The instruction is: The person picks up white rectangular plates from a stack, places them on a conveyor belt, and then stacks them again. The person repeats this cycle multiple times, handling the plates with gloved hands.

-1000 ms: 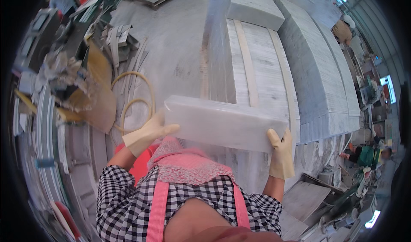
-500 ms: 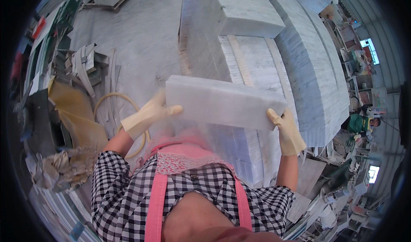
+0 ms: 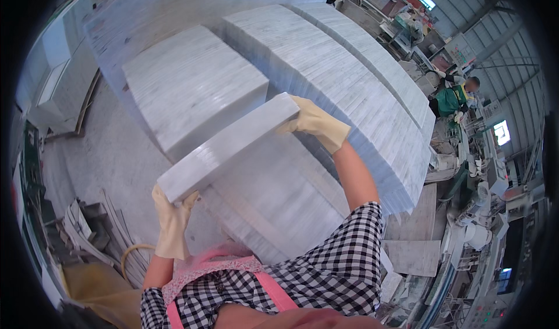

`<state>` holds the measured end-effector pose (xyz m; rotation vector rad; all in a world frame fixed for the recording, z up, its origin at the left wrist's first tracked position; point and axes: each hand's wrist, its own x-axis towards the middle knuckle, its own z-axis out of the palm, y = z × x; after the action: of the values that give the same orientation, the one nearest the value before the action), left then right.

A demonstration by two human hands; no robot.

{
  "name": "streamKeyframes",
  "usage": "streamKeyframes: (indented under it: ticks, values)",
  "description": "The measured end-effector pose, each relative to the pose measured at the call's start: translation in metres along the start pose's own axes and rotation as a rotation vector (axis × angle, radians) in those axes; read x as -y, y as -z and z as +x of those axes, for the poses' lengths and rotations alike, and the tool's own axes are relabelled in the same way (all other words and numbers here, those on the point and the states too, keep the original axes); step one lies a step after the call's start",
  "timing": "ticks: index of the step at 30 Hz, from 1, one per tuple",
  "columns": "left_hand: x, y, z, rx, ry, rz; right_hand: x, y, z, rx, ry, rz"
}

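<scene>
Between both gloved hands I hold a whitish-grey stone slab (image 3: 228, 145), tilted with its right end farther away. My left hand (image 3: 172, 219), in a cream rubber glove, grips the near-left end with fingers and thumb wrapped round it. My right hand (image 3: 317, 123), gloved the same way, clasps the far-right end; part of its fingers is hidden. Just beyond the slab stands a row of upright stone slabs (image 3: 195, 81) packed tightly together. Below my hands lies a lower layer of slabs (image 3: 276, 192). Whether the held slab touches the row, I cannot tell.
Longer packed slab rows (image 3: 317, 67) stand to the right. At the lower left are loose stone strips (image 3: 87, 236), a yellow hose (image 3: 129, 259) and a yellowish sheet (image 3: 96, 285). A co-worker in green (image 3: 453, 101) is among machinery at the far right. White blocks (image 3: 64, 78) stand far left.
My hands have carried the slab away from my body toward the packed row and turned it, right end farther out. My view has swung to the right.
</scene>
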<state>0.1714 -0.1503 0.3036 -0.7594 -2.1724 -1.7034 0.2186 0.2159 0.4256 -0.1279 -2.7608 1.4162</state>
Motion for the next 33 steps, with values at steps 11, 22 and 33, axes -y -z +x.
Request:
streamKeyframes:
  ticks: [11,22,33]
  values:
    - [-0.013,-0.05,0.013,0.032,0.129,0.198,-0.086,0.016,0.051,0.167,0.029,0.309]
    - [-0.043,-0.032,0.015,0.129,0.27,0.251,-0.088,-0.032,0.023,-0.16,0.145,0.683]
    - [0.014,0.022,-0.015,0.134,0.328,0.122,-0.153,-0.033,0.033,-0.365,-0.109,0.664]
